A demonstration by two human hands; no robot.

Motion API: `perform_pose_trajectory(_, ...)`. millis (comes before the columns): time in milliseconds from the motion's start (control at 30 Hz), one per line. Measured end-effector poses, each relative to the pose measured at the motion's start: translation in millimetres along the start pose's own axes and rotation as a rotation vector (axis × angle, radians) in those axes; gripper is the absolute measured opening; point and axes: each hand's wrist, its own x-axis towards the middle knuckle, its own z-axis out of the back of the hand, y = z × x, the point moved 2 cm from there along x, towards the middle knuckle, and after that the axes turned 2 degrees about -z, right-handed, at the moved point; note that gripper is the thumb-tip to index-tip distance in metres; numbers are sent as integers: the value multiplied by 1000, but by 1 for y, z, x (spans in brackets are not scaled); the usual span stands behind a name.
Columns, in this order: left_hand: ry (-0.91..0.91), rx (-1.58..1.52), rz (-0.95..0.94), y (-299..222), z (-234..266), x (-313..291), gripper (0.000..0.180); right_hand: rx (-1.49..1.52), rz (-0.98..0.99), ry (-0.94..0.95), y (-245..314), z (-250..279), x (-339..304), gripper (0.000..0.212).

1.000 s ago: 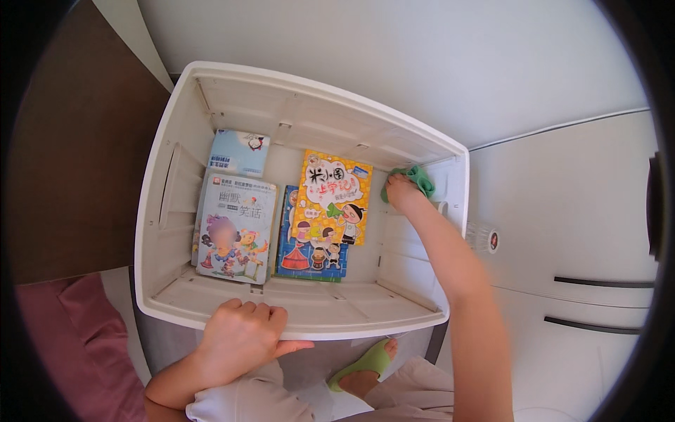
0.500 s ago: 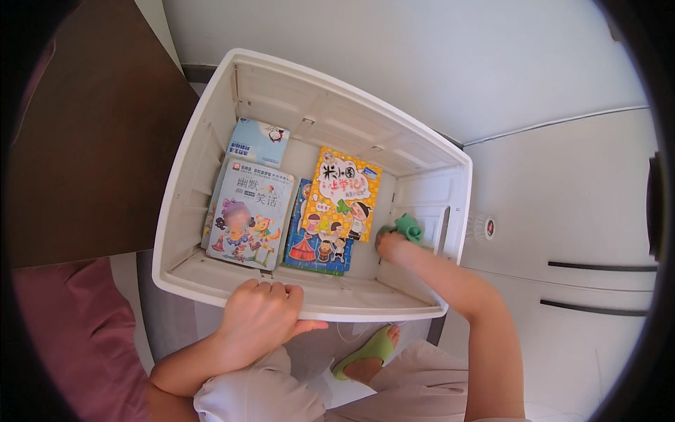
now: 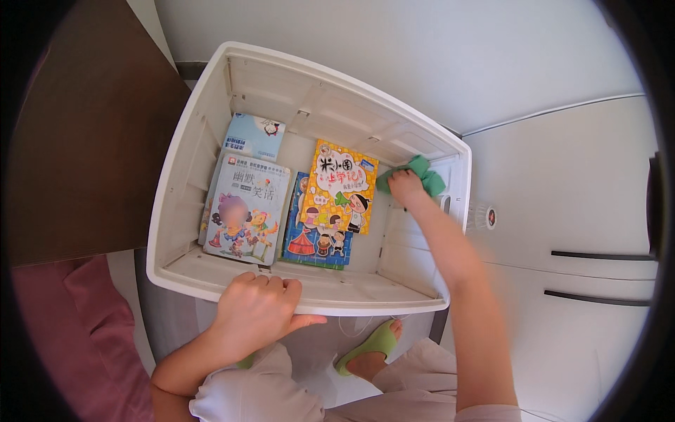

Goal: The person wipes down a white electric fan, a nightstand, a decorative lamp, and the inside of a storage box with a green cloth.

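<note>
A white plastic storage bin stands before me, with books lying flat on its bottom. My left hand is wrapped over its near rim, fingers curled inward and thumb outside along the edge. Deep in the far right corner, my right hand presses a green cloth against the bin's inner wall. On the left inside lie a grey-white picture book and a light blue book partly beneath it. In the middle, a yellow book overlaps a blue book.
A dark brown panel rises on the left, above dusky pink fabric. White cabinet fronts with black handles stand at right, and a shuttlecock lies beside the bin. My foot in a green slipper is below the near rim.
My right hand has moved with the green cloth from the near part of the bin's right end to its far right corner. The left hand keeps its hold on the rim.
</note>
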Motion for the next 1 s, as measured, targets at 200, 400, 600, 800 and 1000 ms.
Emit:
perform_pose_trajectory(200,8,56,-13,-3,1,-1,59,-114,124,221,33,-31,-8,33)
perform_pose_trajectory(400,-18,89,18,-4,-3,-9,60,-122,500,389,90,28,-73,18)
perform_pose_trajectory(600,-34,51,19,-3,-4,-6,61,102,682,592,97,6,-133,31)
perform_pose_trajectory(800,-29,47,15,-3,-3,-7,61,248,658,879,24,106,-172,47)
perform_pose_trajectory(1000,-1,56,50,-4,1,-5,61,248,659,795,-14,157,-193,42)
